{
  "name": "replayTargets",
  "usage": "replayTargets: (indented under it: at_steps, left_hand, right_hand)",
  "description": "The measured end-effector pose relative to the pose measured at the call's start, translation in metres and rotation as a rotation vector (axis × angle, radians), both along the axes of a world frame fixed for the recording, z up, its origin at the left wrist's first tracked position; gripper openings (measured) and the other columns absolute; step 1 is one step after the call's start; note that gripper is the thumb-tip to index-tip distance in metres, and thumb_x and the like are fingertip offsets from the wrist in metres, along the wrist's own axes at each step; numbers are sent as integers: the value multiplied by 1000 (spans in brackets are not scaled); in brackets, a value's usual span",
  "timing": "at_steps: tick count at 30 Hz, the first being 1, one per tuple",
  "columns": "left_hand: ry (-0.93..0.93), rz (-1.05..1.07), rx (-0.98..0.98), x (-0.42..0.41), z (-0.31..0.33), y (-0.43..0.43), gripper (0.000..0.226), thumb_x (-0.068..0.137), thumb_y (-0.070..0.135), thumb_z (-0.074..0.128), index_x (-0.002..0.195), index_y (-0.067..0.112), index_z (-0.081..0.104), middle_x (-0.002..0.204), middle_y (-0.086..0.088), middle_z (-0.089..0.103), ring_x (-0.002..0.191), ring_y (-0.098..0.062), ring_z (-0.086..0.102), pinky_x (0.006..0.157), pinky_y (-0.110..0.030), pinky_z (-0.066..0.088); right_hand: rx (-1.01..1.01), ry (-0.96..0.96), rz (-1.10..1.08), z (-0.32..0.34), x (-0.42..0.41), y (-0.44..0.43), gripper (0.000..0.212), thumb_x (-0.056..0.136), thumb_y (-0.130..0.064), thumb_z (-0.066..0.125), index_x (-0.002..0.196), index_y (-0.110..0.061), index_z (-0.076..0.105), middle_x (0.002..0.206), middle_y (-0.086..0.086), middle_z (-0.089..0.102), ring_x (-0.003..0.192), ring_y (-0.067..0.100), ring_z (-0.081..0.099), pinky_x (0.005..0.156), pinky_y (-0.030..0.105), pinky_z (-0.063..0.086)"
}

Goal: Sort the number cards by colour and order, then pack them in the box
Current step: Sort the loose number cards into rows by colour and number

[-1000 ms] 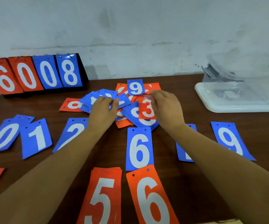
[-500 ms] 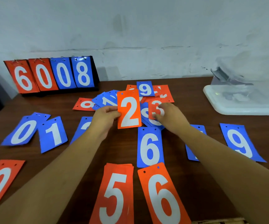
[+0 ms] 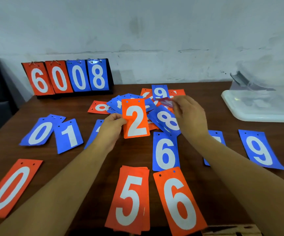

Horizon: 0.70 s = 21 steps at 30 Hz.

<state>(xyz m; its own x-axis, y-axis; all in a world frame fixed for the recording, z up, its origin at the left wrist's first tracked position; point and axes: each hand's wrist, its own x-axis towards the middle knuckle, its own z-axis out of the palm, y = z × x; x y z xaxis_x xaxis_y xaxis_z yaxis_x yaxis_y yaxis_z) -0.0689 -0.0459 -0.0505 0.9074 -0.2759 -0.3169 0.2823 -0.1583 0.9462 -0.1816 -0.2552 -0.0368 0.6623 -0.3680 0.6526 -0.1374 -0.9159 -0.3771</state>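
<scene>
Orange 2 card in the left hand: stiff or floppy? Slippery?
Orange 2 card probably fairly stiff: pinched by the left hand at one edge only, it looks flat, no droop. Likely very light, being a thin sheet. Its smooth face may slip in a loose grip.

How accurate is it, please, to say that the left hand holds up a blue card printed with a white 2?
Only the colour is wrong: the head view shows the left hand holding up an orange card printed with a white 2.
</scene>
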Motion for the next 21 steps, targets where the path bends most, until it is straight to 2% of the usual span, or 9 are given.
replayTargets:
  at_steps: [3,7,10,12,15,18,20,21]
  left_hand:
    - [37,-37,-97,-14,11,7,10,95,10,54,104,10,59,107,-12,70,95,-26,71,77,-42,58]
    - [83,-93,-248,-40,28,22,17,98,7,48,112,8,58,106,-13,71,97,-26,71,75,-41,57]
    - [88,-96,-297,-64,35,38,17,99,9,46,107,12,61,100,-11,73,91,-24,71,72,-38,56]
    - [77,-96,-312,-80,31,52,16,98,11,52,111,10,62,105,-13,73,94,-28,70,76,-41,56]
    - [10,-137,-281,-102,22,74,30,91,8,63,121,9,60,111,-14,72,100,-32,70,83,-45,56]
    - [-30,-120,-226,-115,16,100,30,89,7,66,118,14,62,109,-12,73,97,-29,72,86,-48,56]
    - [-53,-125,-177,-119,17,117,29,87,8,69,114,16,64,108,-10,74,97,-29,72,89,-50,55]
    - [-68,-146,-142,-122,19,127,29,86,10,71,114,16,64,106,-9,74,96,-29,72,90,-50,55]
  right_hand:
    - [15,-35,129,9,-17,38,23,98,-22,56,115,-14,68,123,4,64,109,20,62,82,35,55]
    - [141,190,330,12,-45,76,27,98,-21,55,123,-20,67,140,3,53,127,19,49,100,33,46]
    - [108,324,425,7,-68,92,27,97,-25,56,122,-26,68,148,1,43,137,21,37,107,32,35]
    - [81,379,464,6,-84,103,28,97,-28,55,122,-30,67,151,-3,38,142,19,29,110,32,29]
    - [161,449,504,6,-103,122,28,95,-34,57,122,-33,68,152,-8,33,142,11,23,116,37,30]
    - [367,397,437,8,-113,146,39,89,-47,63,125,-32,64,149,-11,31,136,0,21,111,31,33]
    - [540,249,256,11,-112,161,48,85,-51,66,126,-27,57,140,-7,39,131,6,35,105,29,39]
    - [656,219,187,14,-109,168,48,84,-50,68,123,-25,55,131,-5,46,122,9,46,98,28,45]
